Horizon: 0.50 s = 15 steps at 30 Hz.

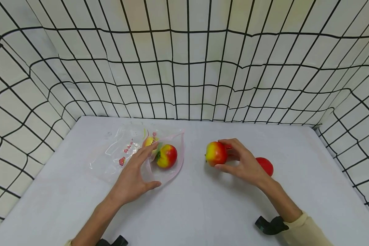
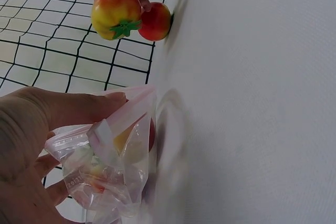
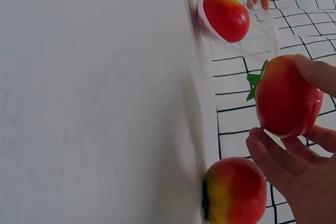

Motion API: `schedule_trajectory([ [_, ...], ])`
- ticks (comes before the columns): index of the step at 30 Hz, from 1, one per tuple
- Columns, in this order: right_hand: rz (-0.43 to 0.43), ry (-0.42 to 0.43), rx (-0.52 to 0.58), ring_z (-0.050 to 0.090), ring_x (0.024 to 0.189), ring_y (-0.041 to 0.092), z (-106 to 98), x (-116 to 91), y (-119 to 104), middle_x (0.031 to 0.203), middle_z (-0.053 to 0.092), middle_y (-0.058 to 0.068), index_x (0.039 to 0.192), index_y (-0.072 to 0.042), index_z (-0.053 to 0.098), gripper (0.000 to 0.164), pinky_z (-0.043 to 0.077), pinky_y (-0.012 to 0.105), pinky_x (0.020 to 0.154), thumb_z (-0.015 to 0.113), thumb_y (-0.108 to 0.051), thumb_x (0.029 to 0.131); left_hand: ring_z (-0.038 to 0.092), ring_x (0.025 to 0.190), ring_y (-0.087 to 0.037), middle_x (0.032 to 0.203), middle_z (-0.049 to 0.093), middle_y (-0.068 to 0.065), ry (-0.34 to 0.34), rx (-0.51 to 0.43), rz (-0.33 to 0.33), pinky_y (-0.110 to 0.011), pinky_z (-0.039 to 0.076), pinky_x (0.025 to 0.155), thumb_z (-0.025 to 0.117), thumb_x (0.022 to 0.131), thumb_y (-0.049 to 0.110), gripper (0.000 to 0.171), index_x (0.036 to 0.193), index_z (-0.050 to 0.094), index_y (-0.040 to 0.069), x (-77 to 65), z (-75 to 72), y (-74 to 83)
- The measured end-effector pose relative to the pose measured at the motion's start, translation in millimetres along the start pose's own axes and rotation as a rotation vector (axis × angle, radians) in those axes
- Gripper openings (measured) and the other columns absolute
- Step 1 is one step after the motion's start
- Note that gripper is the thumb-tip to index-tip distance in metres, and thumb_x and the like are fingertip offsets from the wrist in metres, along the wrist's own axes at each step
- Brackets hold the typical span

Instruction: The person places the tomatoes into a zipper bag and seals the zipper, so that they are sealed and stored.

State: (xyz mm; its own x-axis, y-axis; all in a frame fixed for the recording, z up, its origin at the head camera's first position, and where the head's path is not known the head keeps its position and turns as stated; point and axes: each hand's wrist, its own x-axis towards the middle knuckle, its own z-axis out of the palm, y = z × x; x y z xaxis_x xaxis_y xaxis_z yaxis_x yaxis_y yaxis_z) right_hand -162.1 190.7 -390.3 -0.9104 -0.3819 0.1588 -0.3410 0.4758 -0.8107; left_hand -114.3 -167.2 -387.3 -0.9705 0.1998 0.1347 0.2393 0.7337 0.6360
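My right hand [image 1: 243,162] grips a red-and-yellow tomato [image 1: 216,153] between thumb and fingers; its green leafy top [image 2: 125,28] shows in the left wrist view. Partly hidden behind those fingers lies another tomato [image 2: 156,22]. A redder tomato [image 1: 265,166] sits beside the right wrist. My left hand [image 1: 132,179] is spread at the mouth of a clear plastic bag [image 1: 110,164] with a pink edge, its thumb along the rim in the left wrist view. Inside the bag are one tomato [image 1: 167,156] near the mouth and another [image 1: 150,140] partly covered by the printed film.
A white table [image 1: 190,218] carries everything. Black wire mesh [image 1: 189,75] rises along its back and both sides, with pale panels behind it. A dark wrist mount [image 1: 270,225] is strapped to the right forearm, and another [image 1: 112,242] to the left.
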Motion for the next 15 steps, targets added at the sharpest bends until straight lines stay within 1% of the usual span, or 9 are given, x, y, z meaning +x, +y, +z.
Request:
schedule_trajectory([
  [4, -0.010, 0.009, -0.024, 0.058, 0.125, 0.018, 5.0, 0.5, -3.9, 0.139, 0.057, -0.004, 0.146, -0.026, 0.054, 0.071, 0.059, 0.027, 0.101, 0.088, -0.029, 0.084, 0.043, 0.148, -0.035, 0.160, 0.045, -0.008, 0.002, 0.004, -0.003, -0.065, 0.050, 0.109, 0.097, 0.067, 0.012, 0.115, 0.163, 0.035, 0.030, 0.0, 0.0, 0.9],
  [6, -0.010, 0.014, -0.036, 0.057, 0.123, 0.017, 7.5, 1.3, -5.7, 0.138, 0.057, -0.005, 0.146, -0.027, 0.055, 0.071, 0.060, 0.031, 0.100, 0.089, -0.031, 0.083, 0.043, 0.148, -0.036, 0.160, 0.045, -0.009, 0.003, 0.009, -0.006, -0.064, 0.051, 0.108, 0.097, 0.067, 0.012, 0.115, 0.163, 0.035, 0.030, -0.2, 0.1, 1.2],
  [9, -0.008, 0.021, -0.048, 0.055, 0.120, 0.016, 11.6, 2.5, -8.5, 0.136, 0.058, -0.005, 0.146, -0.029, 0.055, 0.073, 0.060, 0.030, 0.096, 0.090, -0.033, 0.081, 0.044, 0.148, -0.036, 0.161, 0.045, -0.010, 0.003, 0.012, -0.012, -0.064, 0.052, 0.108, 0.097, 0.067, 0.013, 0.115, 0.163, 0.035, 0.030, -0.2, 0.2, 1.6],
  [15, -0.015, 0.020, -0.028, 0.057, 0.114, 0.018, 18.8, 5.6, -11.0, 0.133, 0.059, -0.004, 0.147, -0.030, 0.054, 0.076, 0.060, 0.028, 0.092, 0.091, -0.030, 0.080, 0.043, 0.149, -0.037, 0.161, 0.046, -0.010, 0.004, 0.010, -0.024, -0.064, 0.051, 0.108, 0.097, 0.068, 0.013, 0.115, 0.163, 0.035, 0.030, -0.9, -0.2, 2.0],
])
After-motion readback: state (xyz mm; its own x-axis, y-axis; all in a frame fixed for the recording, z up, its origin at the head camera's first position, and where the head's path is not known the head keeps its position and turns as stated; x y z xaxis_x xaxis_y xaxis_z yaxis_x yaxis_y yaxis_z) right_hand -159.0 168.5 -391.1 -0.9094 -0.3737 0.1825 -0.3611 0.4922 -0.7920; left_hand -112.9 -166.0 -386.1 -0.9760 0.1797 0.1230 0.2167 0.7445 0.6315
